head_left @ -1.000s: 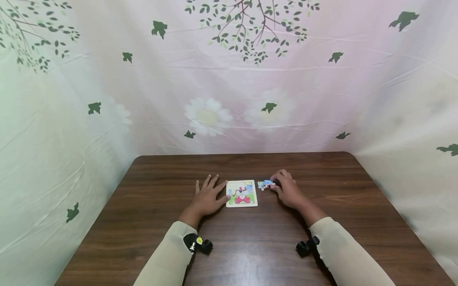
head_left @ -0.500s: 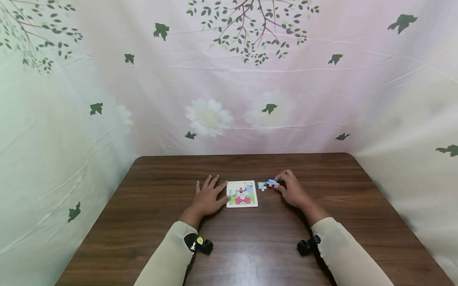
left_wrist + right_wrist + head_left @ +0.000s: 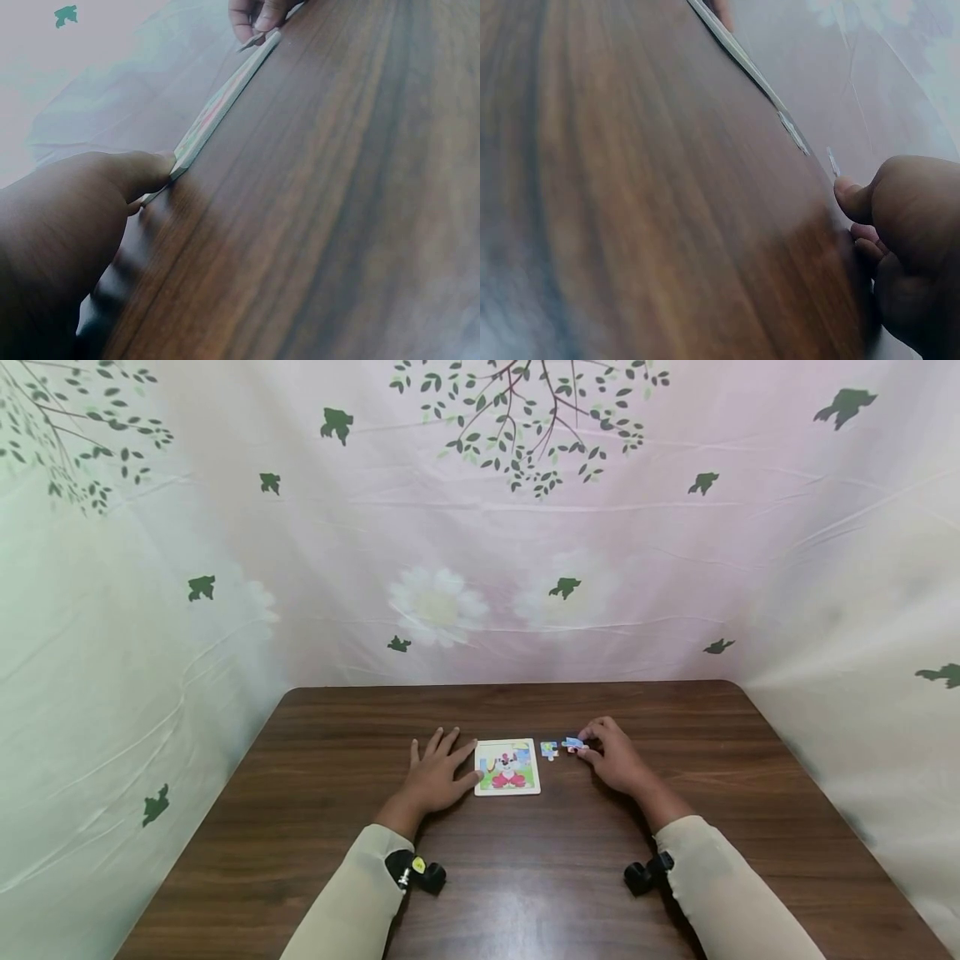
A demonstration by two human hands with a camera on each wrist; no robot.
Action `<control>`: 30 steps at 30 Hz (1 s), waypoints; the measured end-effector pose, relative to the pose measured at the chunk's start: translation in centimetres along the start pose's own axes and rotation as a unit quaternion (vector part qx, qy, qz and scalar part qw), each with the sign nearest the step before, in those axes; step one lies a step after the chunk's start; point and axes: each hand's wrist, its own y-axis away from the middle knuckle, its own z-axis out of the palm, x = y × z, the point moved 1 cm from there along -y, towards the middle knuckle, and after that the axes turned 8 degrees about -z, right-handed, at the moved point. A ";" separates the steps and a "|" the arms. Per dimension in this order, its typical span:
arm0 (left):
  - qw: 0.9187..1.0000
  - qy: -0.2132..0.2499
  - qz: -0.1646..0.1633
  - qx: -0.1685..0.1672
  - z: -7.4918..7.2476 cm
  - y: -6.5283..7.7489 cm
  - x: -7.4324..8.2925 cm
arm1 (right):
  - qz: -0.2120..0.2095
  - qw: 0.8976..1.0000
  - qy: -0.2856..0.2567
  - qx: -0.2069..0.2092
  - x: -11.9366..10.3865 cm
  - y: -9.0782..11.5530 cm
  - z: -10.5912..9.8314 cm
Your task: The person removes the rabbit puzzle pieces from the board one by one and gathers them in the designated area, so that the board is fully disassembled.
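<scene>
A small square jigsaw puzzle tray with a white rim lies on the table, its picture a pink-and-white cartoon animal on green. My left hand has its fingers spread, with thumb and index finger touching the tray's left side. To the tray's right, my right hand pinches a blue and pink puzzle piece between thumb and fingers. In the right wrist view that piece is raised off the tabletop. Another puzzle piece, blue, yellow and green, lies flat between the tray and the held piece.
The dark wooden table has rounded far corners. Behind it and at both sides hangs a pale cloth printed with leaves, birds and flowers. Small black cameras are strapped at both wrists.
My right hand has shifted slightly right with the pinched piece, pulling it apart from the loose piece, which stays beside the tray. The left hand keeps its place.
</scene>
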 end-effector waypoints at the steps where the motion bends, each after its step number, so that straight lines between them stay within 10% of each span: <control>1: 1.000 0.000 0.000 0.000 0.0 0.0 0.0 | -0.001 1.000 0.001 -0.001 0.1 0.0 0.0; 30: 1.000 -0.003 -0.003 -0.001 -0.1 0.2 0.1 | -0.016 1.000 0.012 -0.005 -0.3 0.2 0.2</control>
